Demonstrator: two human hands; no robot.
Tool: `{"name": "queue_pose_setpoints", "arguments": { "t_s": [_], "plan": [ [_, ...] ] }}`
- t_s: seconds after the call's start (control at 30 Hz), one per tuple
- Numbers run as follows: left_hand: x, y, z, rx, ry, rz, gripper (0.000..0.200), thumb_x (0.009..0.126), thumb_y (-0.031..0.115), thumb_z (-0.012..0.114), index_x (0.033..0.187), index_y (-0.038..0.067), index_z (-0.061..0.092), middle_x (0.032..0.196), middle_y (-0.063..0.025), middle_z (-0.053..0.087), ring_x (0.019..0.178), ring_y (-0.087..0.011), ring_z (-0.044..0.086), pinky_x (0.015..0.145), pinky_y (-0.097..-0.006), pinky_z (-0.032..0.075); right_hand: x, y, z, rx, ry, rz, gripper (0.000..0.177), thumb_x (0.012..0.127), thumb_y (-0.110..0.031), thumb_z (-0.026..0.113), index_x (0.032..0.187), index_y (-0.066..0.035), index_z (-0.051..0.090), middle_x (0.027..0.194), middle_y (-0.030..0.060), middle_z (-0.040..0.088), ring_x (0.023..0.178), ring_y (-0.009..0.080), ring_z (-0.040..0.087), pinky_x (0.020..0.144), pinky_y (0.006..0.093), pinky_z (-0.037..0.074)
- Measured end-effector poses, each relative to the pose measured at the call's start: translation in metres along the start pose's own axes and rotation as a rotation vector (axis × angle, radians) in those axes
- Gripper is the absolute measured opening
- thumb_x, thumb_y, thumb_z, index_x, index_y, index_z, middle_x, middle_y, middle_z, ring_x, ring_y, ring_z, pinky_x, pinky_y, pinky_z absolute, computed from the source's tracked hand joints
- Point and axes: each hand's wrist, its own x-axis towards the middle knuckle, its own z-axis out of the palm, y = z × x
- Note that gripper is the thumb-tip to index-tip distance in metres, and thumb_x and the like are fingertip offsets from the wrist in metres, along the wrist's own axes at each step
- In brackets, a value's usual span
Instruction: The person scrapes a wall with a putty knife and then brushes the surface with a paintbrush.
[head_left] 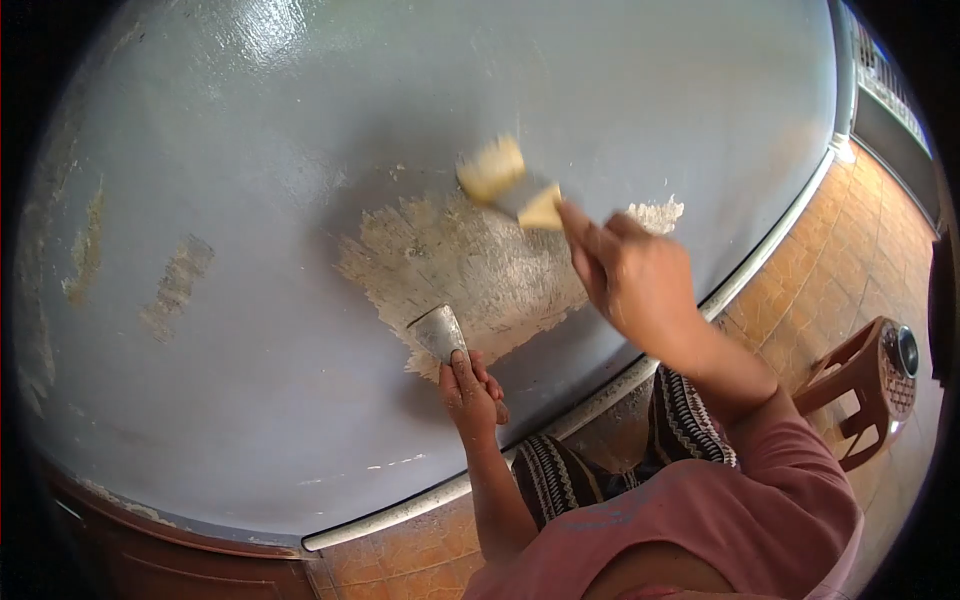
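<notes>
My left hand is closed around the handle of a scraper, its flat metal blade lying over the lower part of a bare patch on the grey wall. Higher and to the right, my right hand grips a paintbrush by the handle. The brush is smeared by motion; its pale yellowish bristles point up and left, above the upper edge of the patch. Ragged edges of grey paint surround the rough, beige-brown patch.
Smaller bare spots mark the wall at left, and another lies beyond my right hand. A pale baseboard runs along the wall's foot. On the tiled floor at right stands a brown plastic stool with a dark bowl on it.
</notes>
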Motion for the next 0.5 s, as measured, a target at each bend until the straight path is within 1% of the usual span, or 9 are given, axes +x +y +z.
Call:
{"name": "queue_pose_setpoints", "arguments": {
  "t_s": [0.03, 0.1, 0.2, 0.23, 0.33, 0.4, 0.5],
  "plan": [
    [0.000, 0.001, 0.000, 0.000, 0.000, -0.005, 0.033, 0.100, 0.034, 0.042, 0.090, 0.005, 0.051, 0.064, 0.0007, 0.041, 0.043, -0.0086, 0.039, 0.040, -0.0256, 0.036, -0.014, 0.003, 0.001, 0.035, -0.108, 0.007, 0.036, 0.085, -0.021, 0.059, 0.120, -0.013, 0.059, 0.071, 0.0113, 0.059, 0.053, 0.0287, 0.059, 0.046, 0.0386, 0.047],
    [0.000, 0.000, -0.002, 0.009, 0.002, -0.013, 0.033, 0.100, 0.035, 0.042, 0.090, 0.005, 0.052, 0.064, 0.0007, 0.041, 0.043, -0.0086, 0.038, 0.040, -0.0256, 0.036, -0.038, 0.010, -0.001, 0.039, -0.319, 0.040, 0.030, 0.086, -0.020, 0.057, 0.114, -0.011, 0.062, 0.069, 0.0126, 0.059, 0.055, 0.0300, 0.060, 0.048, 0.0397, 0.048],
    [0.002, -0.002, -0.001, 0.010, 0.011, -0.007, 0.033, 0.100, 0.035, 0.042, 0.090, 0.005, 0.052, 0.064, 0.0006, 0.040, 0.042, -0.0087, 0.038, 0.040, -0.0257, 0.036, -0.062, 0.025, 0.004, 0.048, -0.477, -0.044, 0.024, 0.086, -0.020, 0.056, 0.106, -0.011, 0.065, 0.066, 0.0129, 0.058, 0.057, 0.0309, 0.061, 0.051, 0.0402, 0.048],
    [0.002, -0.002, -0.001, 0.005, 0.012, -0.003, 0.033, 0.100, 0.035, 0.043, 0.090, 0.005, 0.052, 0.064, 0.0006, 0.040, 0.042, -0.0087, 0.038, 0.040, -0.0258, 0.036, -0.060, 0.030, 0.007, 0.046, -0.490, -0.026, 0.022, 0.086, -0.021, 0.056, 0.102, -0.012, 0.067, 0.063, 0.0119, 0.058, 0.057, 0.0304, 0.060, 0.052, 0.0395, 0.048],
    [0.002, -0.003, -0.001, 0.014, 0.016, -0.007, 0.034, 0.101, 0.034, 0.041, 0.090, 0.004, 0.052, 0.064, 0.0002, 0.041, 0.042, -0.0090, 0.039, 0.040, -0.0257, 0.037, -0.030, 0.039, -0.003, -0.008, -0.366, 0.122, 0.024, 0.084, -0.017, 0.060, 0.106, -0.013, 0.069, 0.067, 0.0136, 0.060, 0.058, 0.0305, 0.059, 0.054, 0.0396, 0.047],
    [0.002, -0.003, 0.000, 0.013, 0.019, -0.011, 0.035, 0.101, 0.034, 0.040, 0.090, 0.003, 0.052, 0.064, 0.0000, 0.041, 0.042, -0.0091, 0.040, 0.041, -0.0257, 0.037, -0.009, 0.045, -0.017, 0.024, -0.131, 0.087, 0.025, 0.084, -0.015, 0.062, 0.109, -0.014, 0.069, 0.065, 0.0127, 0.058, 0.054, 0.0274, 0.057, 0.053, 0.0374, 0.045],
    [0.001, -0.003, 0.000, 0.017, 0.025, -0.014, 0.035, 0.101, 0.035, 0.040, 0.090, 0.003, 0.052, 0.064, 0.0002, 0.040, 0.043, -0.0090, 0.040, 0.041, -0.0257, 0.037, 0.018, 0.041, -0.037, 0.092, 0.116, 0.202, 0.027, 0.084, -0.013, 0.064, 0.111, -0.014, 0.069, 0.064, 0.0110, 0.056, 0.051, 0.0238, 0.054, 0.051, 0.0352, 0.044]
  ]
}}
